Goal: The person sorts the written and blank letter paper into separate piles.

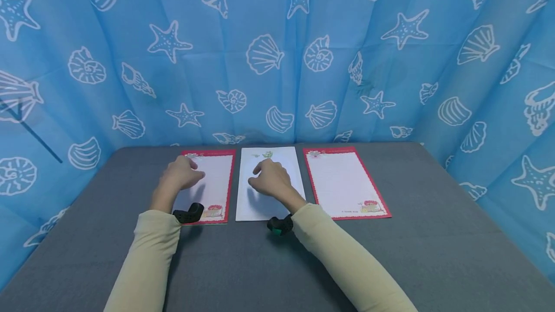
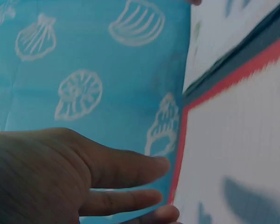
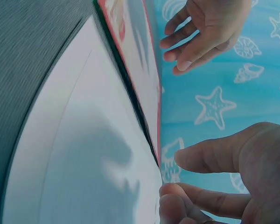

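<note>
White paper (image 1: 253, 204) lies under the right hand (image 1: 272, 178), thumb and fingers parted, nothing held. Red-bordered paper (image 1: 218, 182) under the left hand (image 1: 177, 175), fingers loose, likewise holding nothing. Probably light, bendy, easily creased; best hold, a pinch at the side edge beside each hand.
</note>
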The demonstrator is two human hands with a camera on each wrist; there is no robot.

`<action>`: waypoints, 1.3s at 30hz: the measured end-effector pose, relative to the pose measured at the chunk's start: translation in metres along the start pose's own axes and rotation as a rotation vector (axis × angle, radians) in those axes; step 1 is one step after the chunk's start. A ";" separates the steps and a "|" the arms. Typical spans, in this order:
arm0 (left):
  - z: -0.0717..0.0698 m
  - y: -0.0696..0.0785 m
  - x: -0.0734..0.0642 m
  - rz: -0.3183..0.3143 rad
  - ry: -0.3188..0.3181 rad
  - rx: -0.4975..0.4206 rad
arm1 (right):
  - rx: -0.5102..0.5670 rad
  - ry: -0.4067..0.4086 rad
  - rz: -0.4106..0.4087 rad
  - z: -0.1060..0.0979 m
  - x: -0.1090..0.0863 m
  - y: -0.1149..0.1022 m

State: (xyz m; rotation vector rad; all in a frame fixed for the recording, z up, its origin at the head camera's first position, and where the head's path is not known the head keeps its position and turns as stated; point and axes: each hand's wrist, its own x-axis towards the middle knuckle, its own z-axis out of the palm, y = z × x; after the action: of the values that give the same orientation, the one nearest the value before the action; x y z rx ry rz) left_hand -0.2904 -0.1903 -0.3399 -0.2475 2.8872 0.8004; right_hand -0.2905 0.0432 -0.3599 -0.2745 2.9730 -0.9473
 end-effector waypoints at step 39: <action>0.071 0.045 0.004 0.251 0.066 -0.096 | 0.181 0.004 0.101 -0.052 -0.003 0.106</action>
State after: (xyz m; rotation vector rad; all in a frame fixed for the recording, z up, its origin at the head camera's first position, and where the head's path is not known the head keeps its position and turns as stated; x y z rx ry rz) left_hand -0.2970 -0.1155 -0.3784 0.0831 2.9838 0.9890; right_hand -0.3083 0.1583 -0.3783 -0.1175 2.8471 -1.1953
